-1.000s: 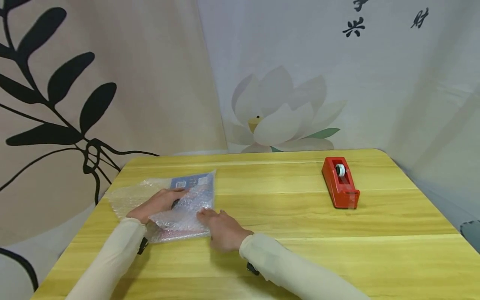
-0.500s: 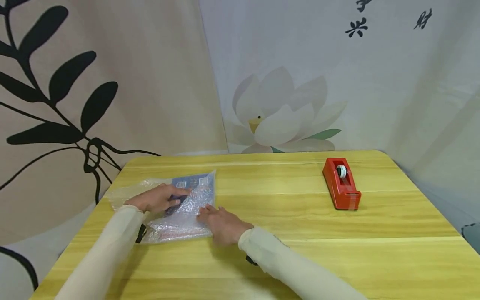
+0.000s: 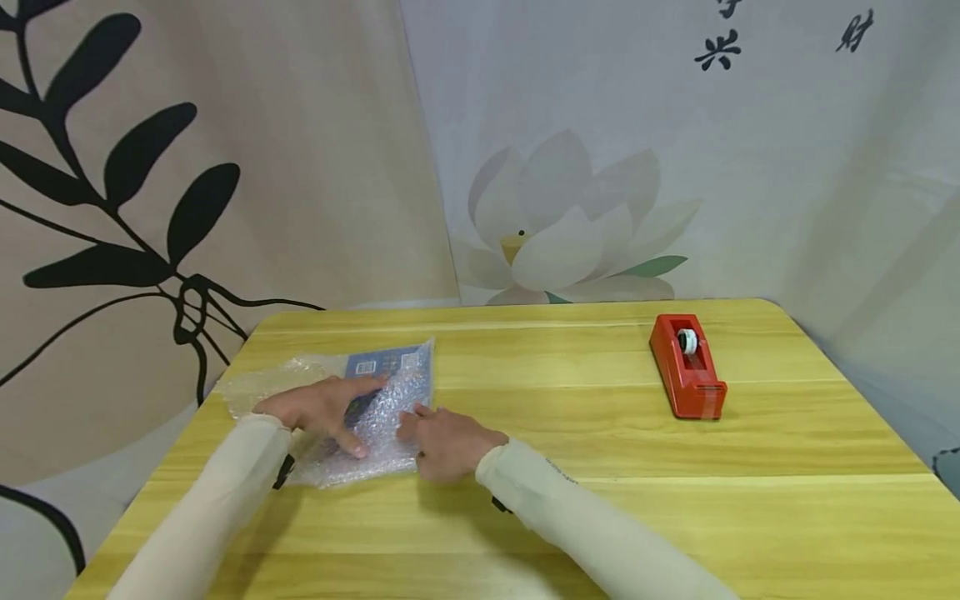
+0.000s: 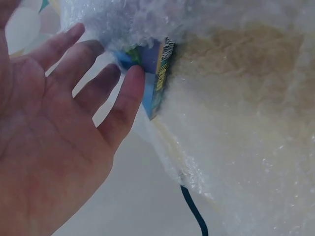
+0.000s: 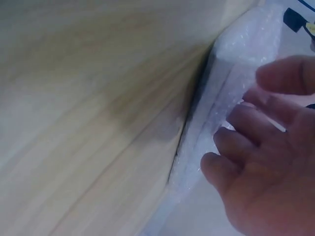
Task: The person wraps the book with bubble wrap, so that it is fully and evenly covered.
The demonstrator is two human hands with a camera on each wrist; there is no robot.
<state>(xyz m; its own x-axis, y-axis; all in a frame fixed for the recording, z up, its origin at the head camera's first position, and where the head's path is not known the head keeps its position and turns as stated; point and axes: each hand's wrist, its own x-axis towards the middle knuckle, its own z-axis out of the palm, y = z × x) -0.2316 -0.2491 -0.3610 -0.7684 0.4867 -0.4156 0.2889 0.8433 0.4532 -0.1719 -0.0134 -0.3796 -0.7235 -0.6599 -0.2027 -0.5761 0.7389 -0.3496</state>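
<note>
A flat blue book lies at the left of the table, partly covered by clear bubble wrap. My left hand rests on the wrapped book with its fingers spread. In the left wrist view, a printed edge of the book shows between folds of bubble wrap, beside that hand's fingertips. My right hand touches the package's right side. The right wrist view shows its fingers gently bent along the wrapped edge, with no clear pinch.
A red tape dispenser with a roll of tape stands at the right of the wooden table. Spare bubble wrap spreads to the left of the book. A printed curtain hangs behind the table.
My left thumb has swung down and away from the fingers, and the hand now spreads over the wrap. My right hand has barely shifted at the right edge.
</note>
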